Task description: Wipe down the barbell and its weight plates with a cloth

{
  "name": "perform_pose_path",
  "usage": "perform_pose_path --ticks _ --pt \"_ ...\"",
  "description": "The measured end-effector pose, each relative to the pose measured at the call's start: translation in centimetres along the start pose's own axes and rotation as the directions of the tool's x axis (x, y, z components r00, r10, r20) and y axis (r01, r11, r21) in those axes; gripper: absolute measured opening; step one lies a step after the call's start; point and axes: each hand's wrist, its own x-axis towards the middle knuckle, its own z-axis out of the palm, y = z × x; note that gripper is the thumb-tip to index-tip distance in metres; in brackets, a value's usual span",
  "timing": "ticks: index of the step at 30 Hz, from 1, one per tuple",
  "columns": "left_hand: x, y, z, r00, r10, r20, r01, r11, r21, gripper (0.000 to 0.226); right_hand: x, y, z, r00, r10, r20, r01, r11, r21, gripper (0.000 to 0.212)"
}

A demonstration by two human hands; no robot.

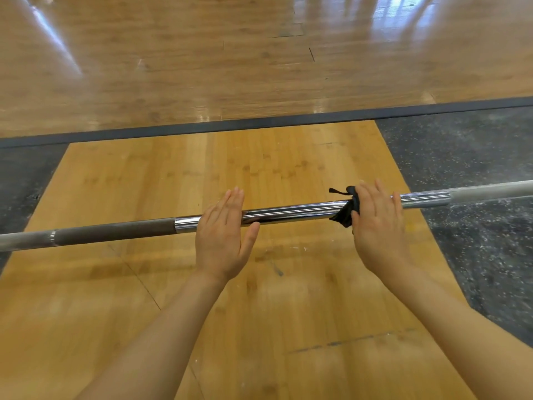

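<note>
- Chrome barbell shaft point(288, 212) runs across the middle of the frame, rising slightly from the left edge to the right edge, with a dark knurled section point(115, 230) at left and a paler knurled section point(490, 192) at far right; no weight plates are in view.
- Left hand point(223, 235) lies flat over the shaft at frame centre, fingers straight and together, thumb spread beside the bar, holding nothing.
- Right hand point(377, 223) presses a black cloth point(347, 210) onto the shaft right of centre, fingers extended over the bar; the cloth is bunched around the bar and sticks out at the hand's left edge.
- Both forearms enter from the bottom of the frame and cover part of the floor.
- Below the bar lies a wooden platform panel point(202, 298), scuffed, flanked by speckled black rubber flooring point(476, 241) at right and left.
- A dark border strip point(259, 124) crosses behind, with glossy wooden floor point(202, 53) filling the upper frame.
</note>
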Motion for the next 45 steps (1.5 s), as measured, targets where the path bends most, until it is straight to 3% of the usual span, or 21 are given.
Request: perform_pose_path --ticks 5,11,16,24,29,45 --pt "-0.2 0.2 0.0 1.0 -0.007 -0.002 0.007 1.0 0.007 0.073 0.3 -4.0 1.1 0.996 -0.075 0.041 0.072 0.994 0.083 0.047" --pt "-0.6 -0.3 0.5 0.999 0.038 0.016 -0.039 0.995 0.092 0.069 0.3 -4.0 1.4 0.995 -0.1 0.03 0.101 0.994 -0.04 0.055" --pt "-0.6 -0.6 0.5 0.998 0.051 0.022 -0.053 0.993 0.101 0.068 0.7 -2.8 1.0 0.983 -0.169 0.075 0.178 0.976 -0.129 0.046" --pt "0.1 -0.3 0.5 1.0 0.017 0.024 -0.02 0.992 0.122 0.069 1.1 4.4 -1.6 0.998 -0.007 0.068 0.015 0.993 -0.113 0.038" --pt "0.5 -0.6 0.7 0.999 0.038 0.033 -0.042 0.987 0.152 0.065 1.6 3.8 -1.1 0.995 0.056 0.083 -0.053 0.998 -0.037 0.038" --pt "4.4 -1.7 1.2 0.994 0.013 0.111 -0.033 0.982 0.184 0.066 5.9 4.2 -0.6 0.967 0.089 0.237 -0.085 0.996 -0.026 0.037"
